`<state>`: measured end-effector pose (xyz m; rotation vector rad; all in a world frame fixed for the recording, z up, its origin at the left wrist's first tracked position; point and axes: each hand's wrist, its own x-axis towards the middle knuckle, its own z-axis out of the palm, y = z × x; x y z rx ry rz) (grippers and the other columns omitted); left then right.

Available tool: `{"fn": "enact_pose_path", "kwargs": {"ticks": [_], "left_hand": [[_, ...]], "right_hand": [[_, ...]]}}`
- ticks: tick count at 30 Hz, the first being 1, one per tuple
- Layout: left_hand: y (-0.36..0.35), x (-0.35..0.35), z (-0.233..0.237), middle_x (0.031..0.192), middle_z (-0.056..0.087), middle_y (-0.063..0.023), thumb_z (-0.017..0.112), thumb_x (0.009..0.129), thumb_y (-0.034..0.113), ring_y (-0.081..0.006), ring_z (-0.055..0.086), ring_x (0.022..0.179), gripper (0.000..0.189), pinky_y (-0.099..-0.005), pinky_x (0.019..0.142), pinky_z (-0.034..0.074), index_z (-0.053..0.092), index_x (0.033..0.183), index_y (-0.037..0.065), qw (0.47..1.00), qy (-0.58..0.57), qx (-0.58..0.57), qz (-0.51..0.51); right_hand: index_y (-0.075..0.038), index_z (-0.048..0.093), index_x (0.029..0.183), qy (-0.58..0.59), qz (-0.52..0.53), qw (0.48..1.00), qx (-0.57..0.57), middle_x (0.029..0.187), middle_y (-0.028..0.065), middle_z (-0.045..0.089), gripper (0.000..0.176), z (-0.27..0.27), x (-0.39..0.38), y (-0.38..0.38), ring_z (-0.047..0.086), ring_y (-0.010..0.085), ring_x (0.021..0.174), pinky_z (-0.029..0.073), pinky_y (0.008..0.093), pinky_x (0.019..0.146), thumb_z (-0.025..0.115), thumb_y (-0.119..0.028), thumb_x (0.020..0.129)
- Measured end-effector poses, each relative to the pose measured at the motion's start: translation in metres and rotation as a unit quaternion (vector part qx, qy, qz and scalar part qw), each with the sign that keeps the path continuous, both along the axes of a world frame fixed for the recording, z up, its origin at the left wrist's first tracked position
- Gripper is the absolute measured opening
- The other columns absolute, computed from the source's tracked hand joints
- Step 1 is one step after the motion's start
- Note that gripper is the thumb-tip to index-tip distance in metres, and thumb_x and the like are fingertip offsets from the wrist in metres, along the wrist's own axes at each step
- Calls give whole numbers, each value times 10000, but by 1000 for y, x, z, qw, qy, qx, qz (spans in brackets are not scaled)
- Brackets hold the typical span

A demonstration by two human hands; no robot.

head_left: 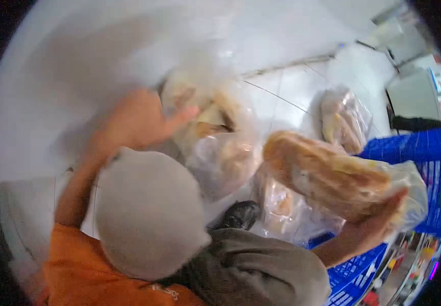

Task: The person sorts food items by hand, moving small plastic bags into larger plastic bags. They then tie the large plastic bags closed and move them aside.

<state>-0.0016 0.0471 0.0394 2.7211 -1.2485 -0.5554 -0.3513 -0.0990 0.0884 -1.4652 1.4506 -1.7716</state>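
My right hand (383, 218), at the lower right, is closed on a clear plastic bag (327, 173) with long, lumpy, orange-tan contents whose kind I cannot tell. The bag hangs tilted over the blue crate's near side. On the left, my left hand (141, 120) is smeared by motion, with its thumb stretched out and apart from the palm. It is empty and beside a larger clear bag (225, 148) with pale and brown pieces. Another filled bag (281, 204) lies on the floor below the raised one.
A blue plastic crate (409, 145) stands at the right, partly behind the raised bag. One more filled bag (341, 120) lies on the white tiled floor (276, 94). A black shoe (239, 215), a grey-trousered knee (276, 265) and a pale rounded shape (149, 214) fill the foreground.
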Motion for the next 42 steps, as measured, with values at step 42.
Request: {"fn": "enact_pose_path", "kwargs": {"ticks": [42], "left_hand": [[62,-42,-136,586,573,-187,525,1030,262,-247,593,485,396,-384,492,447,612,775,-29,870,185,-429,160]], "right_hand": [[-27,565,1302,-70,371,856,353,1176,75,632,510,-58,219,26,622,155,1055,530,335,863,529,-448,1017]]}}
